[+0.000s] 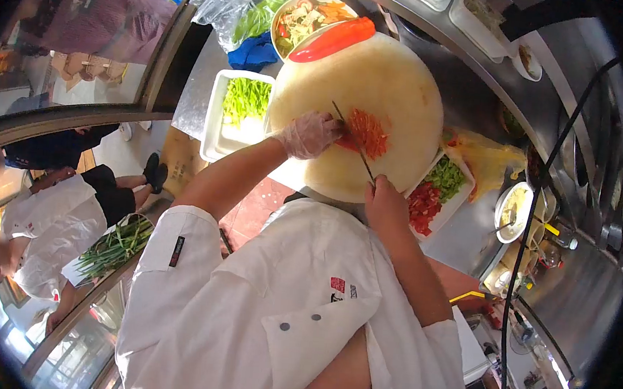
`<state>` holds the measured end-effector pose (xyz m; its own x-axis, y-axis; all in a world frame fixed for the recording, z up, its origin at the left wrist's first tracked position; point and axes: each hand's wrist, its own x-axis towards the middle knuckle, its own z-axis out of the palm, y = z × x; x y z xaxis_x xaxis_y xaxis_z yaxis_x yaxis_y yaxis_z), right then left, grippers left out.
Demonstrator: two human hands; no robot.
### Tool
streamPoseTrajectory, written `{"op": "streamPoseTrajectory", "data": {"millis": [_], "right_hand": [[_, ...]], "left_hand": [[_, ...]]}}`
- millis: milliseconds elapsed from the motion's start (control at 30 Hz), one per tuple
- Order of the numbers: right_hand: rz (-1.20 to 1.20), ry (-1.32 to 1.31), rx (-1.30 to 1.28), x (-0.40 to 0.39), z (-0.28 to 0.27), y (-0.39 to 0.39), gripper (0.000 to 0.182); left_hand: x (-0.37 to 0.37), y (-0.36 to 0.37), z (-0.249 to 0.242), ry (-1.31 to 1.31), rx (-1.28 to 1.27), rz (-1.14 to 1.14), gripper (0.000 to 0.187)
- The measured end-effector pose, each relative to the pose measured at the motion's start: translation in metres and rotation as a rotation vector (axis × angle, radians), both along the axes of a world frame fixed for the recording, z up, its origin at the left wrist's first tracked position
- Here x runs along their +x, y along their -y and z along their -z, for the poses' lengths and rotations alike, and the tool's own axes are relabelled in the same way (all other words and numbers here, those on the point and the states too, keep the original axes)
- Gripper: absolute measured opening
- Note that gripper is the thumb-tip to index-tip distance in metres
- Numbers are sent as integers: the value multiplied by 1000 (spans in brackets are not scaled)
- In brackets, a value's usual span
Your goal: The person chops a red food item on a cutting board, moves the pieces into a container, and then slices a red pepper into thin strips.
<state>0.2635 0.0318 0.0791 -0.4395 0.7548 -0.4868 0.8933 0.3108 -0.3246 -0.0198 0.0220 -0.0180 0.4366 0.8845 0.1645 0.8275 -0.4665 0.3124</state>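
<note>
On the round cutting board, my left hand, in a clear plastic glove, is closed with its fingers curled down on a piece of red pepper. My right hand grips the handle of a knife at the board's near edge. The blade crosses the board beside my left fingertips, between them and a small heap of red pepper strips. A long whole red pepper lies at the far edge of the board, by the bowl.
Mixed cut vegetables fill a bowl at the back. A white tray with green strips stands left. Right of the board, another tray holds chopped red and green pieces. A person in white is at left, near green stalks.
</note>
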Motion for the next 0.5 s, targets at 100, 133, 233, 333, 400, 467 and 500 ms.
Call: {"op": "streamPoseTrajectory", "data": {"millis": [100, 133, 233, 333, 400, 467, 500], "right_hand": [[-8, 19, 3, 1, -4, 4, 31], [-12, 11, 13, 1, -3, 6, 31], [9, -58, 12, -12, 27, 0, 31], [-12, -79, 41, -20, 35, -7, 31], [0, -74, 43, -20, 19, -3, 32], [11, -106, 47, -21, 23, -3, 32], [11, -138, 47, -21, 39, -5, 32]], "left_hand": [[0, -3, 5, 22, 63, 24, 26], [0, -3, 7, -2, 40, 29, 26], [1, -3, 5, -49, -13, 32, 27], [2, -5, 8, -35, 1, 11, 29], [2, -1, 7, -15, 15, 2, 30], [1, -2, 5, -16, 18, 4, 30], [2, -2, 4, -15, 18, 3, 30]]}}
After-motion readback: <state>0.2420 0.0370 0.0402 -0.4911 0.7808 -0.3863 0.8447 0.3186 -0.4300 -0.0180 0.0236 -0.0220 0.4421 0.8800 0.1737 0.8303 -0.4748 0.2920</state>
